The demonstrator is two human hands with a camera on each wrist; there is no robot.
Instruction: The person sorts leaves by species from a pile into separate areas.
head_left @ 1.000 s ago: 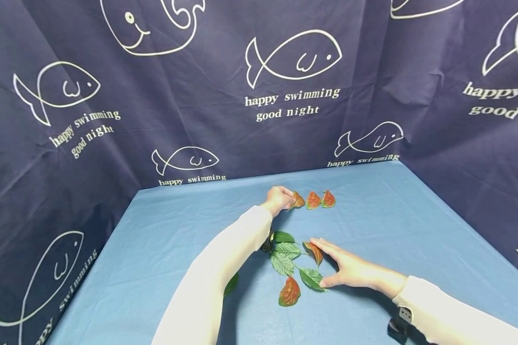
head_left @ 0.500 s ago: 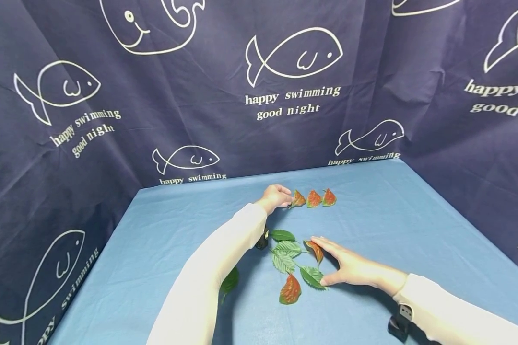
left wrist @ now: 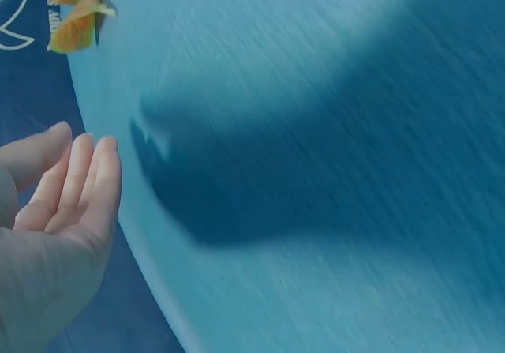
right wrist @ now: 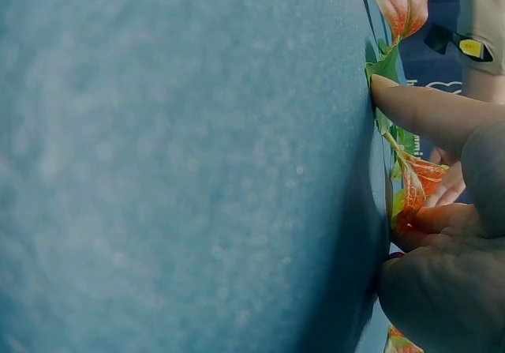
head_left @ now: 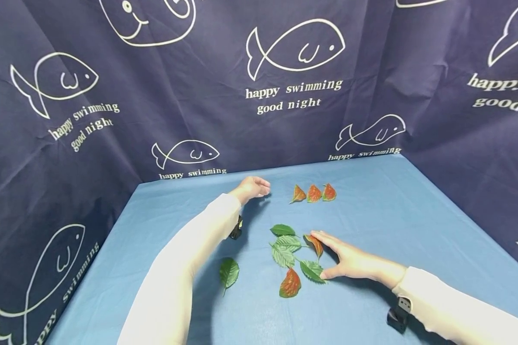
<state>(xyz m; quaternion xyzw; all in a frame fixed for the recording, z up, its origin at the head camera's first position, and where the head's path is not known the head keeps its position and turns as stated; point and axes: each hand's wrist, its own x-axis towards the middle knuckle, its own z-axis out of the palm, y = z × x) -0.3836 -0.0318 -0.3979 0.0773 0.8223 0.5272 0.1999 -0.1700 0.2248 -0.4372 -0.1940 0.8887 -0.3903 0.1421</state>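
Three red-orange leaves [head_left: 313, 193] lie in a row at the back of the blue cloth. My left hand [head_left: 253, 188] hovers to their left, fingers loosely bent with nothing between them; the left wrist view shows the same hand [left wrist: 67, 203] above the cloth. My right hand [head_left: 349, 259] rests nearer, its fingertips touching a red leaf [head_left: 314, 245] and its thumb on a green leaf [head_left: 311, 270]. In the right wrist view the thumb of that hand [right wrist: 450, 163] presses a green leaf [right wrist: 383, 66]. Overlapping pale green leaves [head_left: 284, 249] lie beside them.
One green leaf [head_left: 229, 273] lies apart, near my left forearm. Another green leaf [head_left: 282, 230] and a red leaf [head_left: 290, 283] lie behind and in front of the pale ones. Dark printed curtains [head_left: 224, 115] stand around the blue surface [head_left: 349, 316].
My left hand has let go of the leftmost red leaf in the back row and moved away to the left. The green leaf by my left forearm has come into full view. My right hand stays put.
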